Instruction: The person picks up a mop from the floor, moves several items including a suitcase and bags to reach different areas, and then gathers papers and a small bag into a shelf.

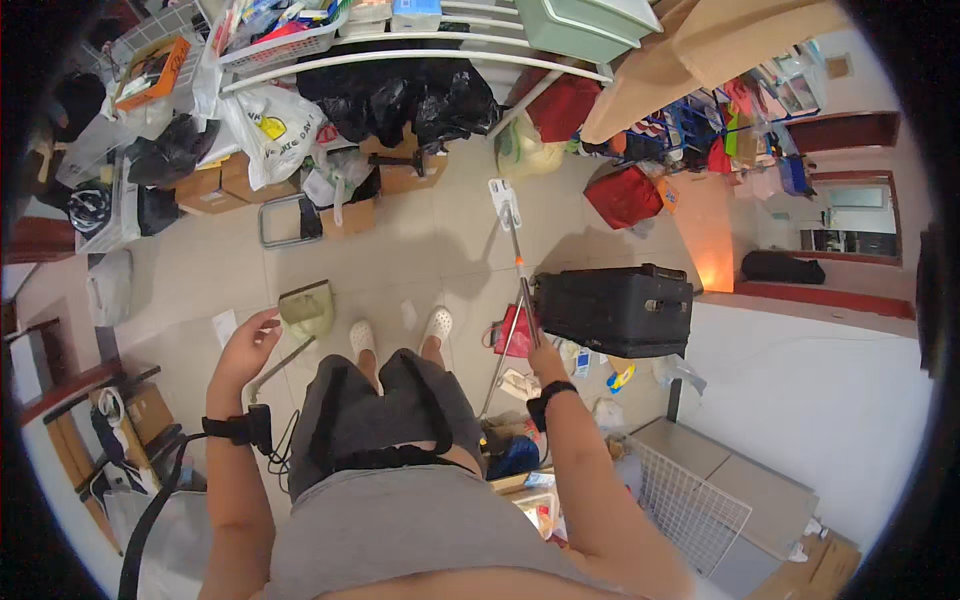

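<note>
My right hand [546, 362] is closed around the upper end of a long pole. The pole belongs to a flat mop [506, 208], whose white head rests on the tiled floor ahead of me. Nothing shows in my left hand [253, 345], which is raised with its fingers partly curled and apart. Close beside it is a pale green dustpan [307, 311], its long thin handle slanting down toward my left wrist. Whether the left hand touches the dustpan, I cannot tell. A second thin metal pole [500, 362] slants beside my right hand.
A black suitcase [620, 308] lies right of the mop. Farther right, a red bag [622, 196] sits on the floor. Along the far side are a white rack [420, 60], a white plastic bag [275, 135] and cardboard boxes [215, 188]. A wire grid [690, 500] is at lower right.
</note>
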A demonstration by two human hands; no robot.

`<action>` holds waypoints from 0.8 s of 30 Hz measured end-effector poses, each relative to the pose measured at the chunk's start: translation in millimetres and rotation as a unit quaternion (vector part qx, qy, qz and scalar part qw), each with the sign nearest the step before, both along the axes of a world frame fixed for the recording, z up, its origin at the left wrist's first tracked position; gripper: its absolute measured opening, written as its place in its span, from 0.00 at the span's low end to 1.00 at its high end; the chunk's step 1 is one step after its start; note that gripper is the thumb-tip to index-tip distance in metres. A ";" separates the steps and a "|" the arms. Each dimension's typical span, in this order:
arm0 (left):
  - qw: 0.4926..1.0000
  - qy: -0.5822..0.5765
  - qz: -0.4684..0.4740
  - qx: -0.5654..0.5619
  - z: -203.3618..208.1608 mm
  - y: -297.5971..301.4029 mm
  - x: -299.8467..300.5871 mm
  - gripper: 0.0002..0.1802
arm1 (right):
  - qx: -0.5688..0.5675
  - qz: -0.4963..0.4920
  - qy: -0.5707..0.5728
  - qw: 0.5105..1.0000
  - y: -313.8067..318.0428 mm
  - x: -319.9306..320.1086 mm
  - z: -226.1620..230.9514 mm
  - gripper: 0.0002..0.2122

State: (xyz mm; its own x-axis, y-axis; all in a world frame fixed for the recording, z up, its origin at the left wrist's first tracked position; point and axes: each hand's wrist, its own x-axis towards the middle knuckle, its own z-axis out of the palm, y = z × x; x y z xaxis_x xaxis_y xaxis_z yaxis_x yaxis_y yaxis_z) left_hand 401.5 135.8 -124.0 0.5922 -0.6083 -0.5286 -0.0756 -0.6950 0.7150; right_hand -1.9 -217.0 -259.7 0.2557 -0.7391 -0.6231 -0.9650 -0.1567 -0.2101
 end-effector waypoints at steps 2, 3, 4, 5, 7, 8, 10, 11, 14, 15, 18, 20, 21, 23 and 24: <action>1.000 -0.001 0.005 -0.009 0.3 -2.4 -6.0 0.21 | -0.017 0.045 -0.022 0.999 -7.9 6.9 -1.7 0.25; 1.000 0.008 0.010 -0.011 2.3 -5.7 -10.1 0.21 | -0.035 0.091 -0.045 0.994 -8.1 8.1 -1.4 0.27; 1.000 0.017 0.014 -0.013 3.0 -7.9 -12.9 0.21 | -0.035 0.091 -0.044 0.994 -3.8 7.1 0.0 0.27; 1.000 0.016 0.020 -0.011 -1.4 -5.8 -14.7 0.21 | -0.021 0.123 -0.022 0.992 4.3 12.3 6.7 0.28; 1.000 0.009 0.016 0.000 -14.8 0.3 -18.1 0.21 | 0.006 0.182 0.025 0.983 27.5 17.2 17.0 0.31; 1.000 0.010 0.014 -0.001 -10.7 -2.9 -19.1 0.21 | 0.012 0.158 0.032 0.987 39.7 12.3 14.6 0.37; 1.000 0.027 0.002 0.003 -4.4 -9.1 -21.2 0.21 | 0.060 0.182 0.063 0.979 62.2 12.4 21.9 0.38; 1.000 0.027 0.005 0.002 -5.4 -8.4 -21.7 0.21 | 0.107 0.206 0.093 0.968 70.4 11.5 29.7 0.39; 1.000 0.006 0.005 0.016 -7.4 -7.0 -25.1 0.20 | 0.129 0.245 0.078 0.958 90.9 2.8 59.6 0.40; 1.000 0.001 0.001 0.008 -3.2 -10.3 -26.1 0.20 | 0.128 0.246 0.079 0.958 97.0 -8.1 62.3 0.40; 1.000 -0.013 0.011 -0.011 -4.1 -4.5 -28.7 0.21 | 0.137 0.220 0.094 0.961 98.7 -29.3 82.8 0.37; 0.999 -0.019 0.021 -0.026 -2.9 -2.6 -30.3 0.22 | 0.092 0.186 0.068 0.976 82.3 -64.8 59.7 0.32; 0.999 -0.010 0.029 -0.020 1.0 -0.7 -30.8 0.22 | 0.051 0.151 0.040 0.986 75.0 -68.8 59.7 0.28; 0.999 -0.001 0.043 -0.010 0.1 9.4 -31.2 0.23 | 0.041 0.172 0.044 0.983 56.9 -61.3 79.2 0.22; 0.999 -0.004 0.044 -0.005 -4.3 14.0 -30.9 0.23 | 0.045 0.181 0.102 0.977 49.4 -48.6 94.1 0.22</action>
